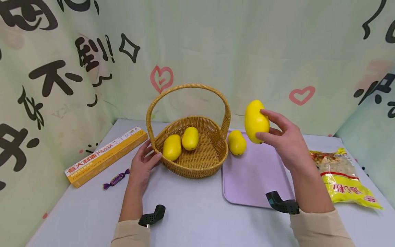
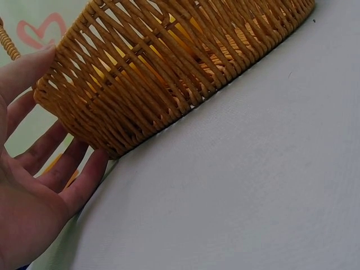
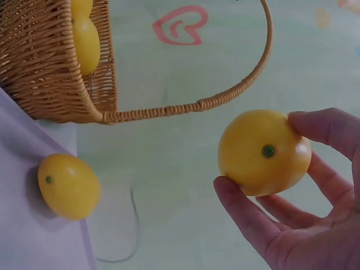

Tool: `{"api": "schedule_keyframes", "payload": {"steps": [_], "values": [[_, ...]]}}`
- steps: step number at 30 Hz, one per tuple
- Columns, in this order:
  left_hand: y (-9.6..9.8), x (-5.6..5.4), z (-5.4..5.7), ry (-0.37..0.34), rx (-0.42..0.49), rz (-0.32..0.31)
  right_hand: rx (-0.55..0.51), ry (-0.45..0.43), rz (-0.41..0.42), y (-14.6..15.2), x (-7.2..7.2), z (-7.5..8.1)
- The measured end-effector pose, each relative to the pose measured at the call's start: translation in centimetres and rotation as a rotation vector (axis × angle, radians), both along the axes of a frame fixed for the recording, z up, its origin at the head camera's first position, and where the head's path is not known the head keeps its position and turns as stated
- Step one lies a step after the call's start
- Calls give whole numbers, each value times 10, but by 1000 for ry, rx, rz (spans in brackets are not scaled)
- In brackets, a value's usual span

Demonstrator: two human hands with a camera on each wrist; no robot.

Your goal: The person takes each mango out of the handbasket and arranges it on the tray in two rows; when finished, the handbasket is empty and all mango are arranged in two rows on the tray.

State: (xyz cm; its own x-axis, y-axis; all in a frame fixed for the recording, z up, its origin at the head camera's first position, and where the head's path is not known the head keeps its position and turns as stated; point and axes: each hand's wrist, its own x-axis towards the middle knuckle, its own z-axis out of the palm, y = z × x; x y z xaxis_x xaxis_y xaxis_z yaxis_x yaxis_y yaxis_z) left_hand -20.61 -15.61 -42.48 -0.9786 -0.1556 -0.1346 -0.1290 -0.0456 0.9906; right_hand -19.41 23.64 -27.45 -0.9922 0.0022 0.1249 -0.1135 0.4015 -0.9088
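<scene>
My right hand pinches a yellow mango between thumb and fingertips, holding it up above the far part of a lilac tray. In the right wrist view, this mango shows its green stem spot. Another mango lies on the tray's back left corner. To the left stands a woven basket with a tall arched handle and two mangoes inside. My left hand holds the basket's left side, thumb at the rim and fingers against the outer wall.
A long yellow pasta box lies at the back left, with a purple wrapped candy in front of it. Right of the tray lies a yellow-and-clear food bag. A printed curtain hangs behind the white table.
</scene>
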Motion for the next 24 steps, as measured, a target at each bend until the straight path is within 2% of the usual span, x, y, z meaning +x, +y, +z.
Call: {"api": "schedule_keyframes", "payload": {"steps": [3,8,10,16,24], "values": [[0,0,0,-1,-2,3,-34,-25,-13,6,-4,-5],[0,0,-1,-4,-5,5,-171,-100,-37,14,-13,-13],[0,0,-1,-5,-6,5,-196,-118,-52,17,-16,-15],[0,1,1,4,-7,11,-140,-161,-83,25,-25,-24],[1,-1,0,-1,0,9,-91,-237,-114,38,-37,-48]]}}
